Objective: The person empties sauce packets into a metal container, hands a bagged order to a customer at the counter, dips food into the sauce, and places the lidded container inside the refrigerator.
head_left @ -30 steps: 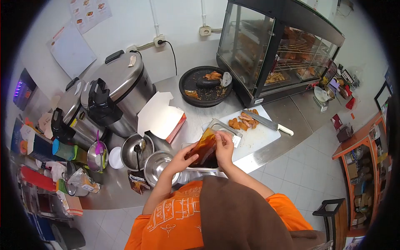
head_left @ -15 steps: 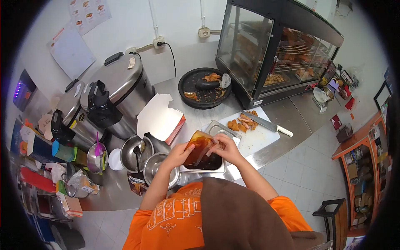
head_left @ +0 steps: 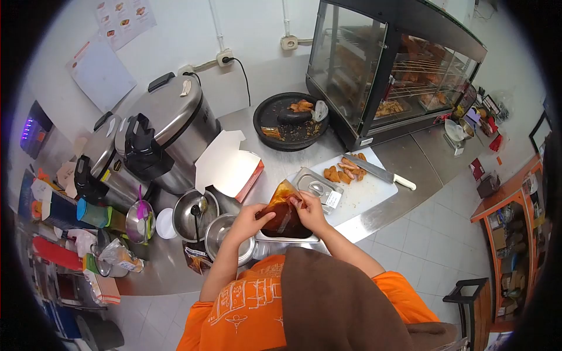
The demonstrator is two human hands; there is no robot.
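A clear plastic bag of dark brown sauce (head_left: 281, 214) is held between both hands above a rectangular metal pan (head_left: 313, 238). My left hand (head_left: 254, 222) grips the bag's left side, thumb on the plastic. At the upper right of the bag, my right hand (head_left: 310, 212) pinches its edge. The bag hides most of the pan's inside. Just behind the pan lies a metal lid (head_left: 317, 188) with a label, partly on a white cutting board (head_left: 373, 198). Steel bowls (head_left: 214, 235) stand close to my left forearm.
Sliced fried meat (head_left: 346, 172) and a white-handled knife (head_left: 383, 173) lie on the board. An open carton (head_left: 228, 164), a black stone mortar (head_left: 270, 138) and large steel cookers (head_left: 171, 123) stand behind. A glass food warmer (head_left: 374, 88) occupies the back right.
The bag has come lower and more upright over the pan, covering more of it. My right hand has shifted down and left along the bag's edge. The view has moved slightly.
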